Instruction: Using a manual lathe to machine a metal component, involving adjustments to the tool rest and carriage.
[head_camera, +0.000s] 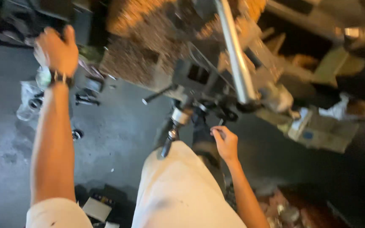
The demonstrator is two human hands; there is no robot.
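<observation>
Grey floor (119, 126) lies under me, dull and a bit shiny. My left hand (58, 50) is stretched far out to the upper left. Its back faces me, with a band (62, 79) round the wrist. It sits over some dark things, but the picture is blurry there, so I cannot tell if that grip is spread or pressed on something.

My right hand (224, 142) is low, in the middle. Its grip is pinching a small thin dark piece (219, 125) between thumb and finger, just under a dark metal machine (203, 84). A long silver bar (235, 55) runs up from the machine. A short metal part (172, 135) hangs down from it, just above my pale trouser leg (178, 190).

Clear plastic bags (28, 99) lie on the floor at the left, below my left hand. They look crumpled and see-through, with dark round bits beside them.

At the right, a flat brown cardboard box (326, 131) rests on the floor. It has a small round blue sticker (308, 135) on its side. A white crumpled rag (336, 109) lies on top of it.

At the bottom, near my left knee, there is a small flat pale square card (97, 207) on the floor.

Behind the machine is a rough brown speckled block (136, 46).
</observation>
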